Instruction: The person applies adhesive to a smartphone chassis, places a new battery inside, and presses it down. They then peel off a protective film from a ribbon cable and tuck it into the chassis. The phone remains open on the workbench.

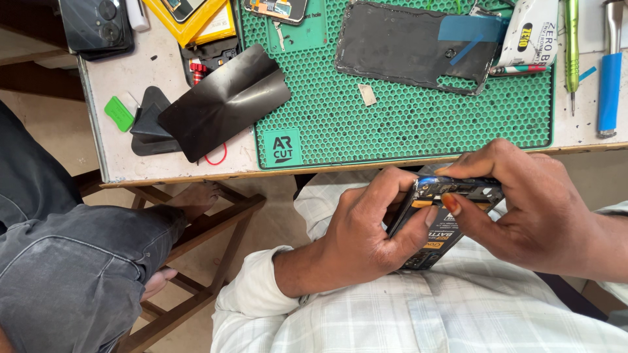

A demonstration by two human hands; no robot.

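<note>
An opened black phone body (pixel 439 219) with its battery showing is held on edge over my lap, below the table's front edge. My left hand (pixel 366 229) grips its left end, thumb across the battery side. My right hand (pixel 523 209) pinches the phone's upper edge between thumb and fingers. Both hands touch the phone. A detached dark back panel (pixel 412 46) with a blue film tab lies on the green honeycomb work mat (pixel 327 111) on the table above.
A bent black sheet (pixel 226 101) and a green pick (pixel 119 113) lie left of the mat. A blue-handled tool (pixel 610 85), a green screwdriver (pixel 572 46) and a white tube (pixel 533 33) sit at the right. Another person's grey-trousered leg (pixel 72 261) and a wooden stool (pixel 209 229) are at left.
</note>
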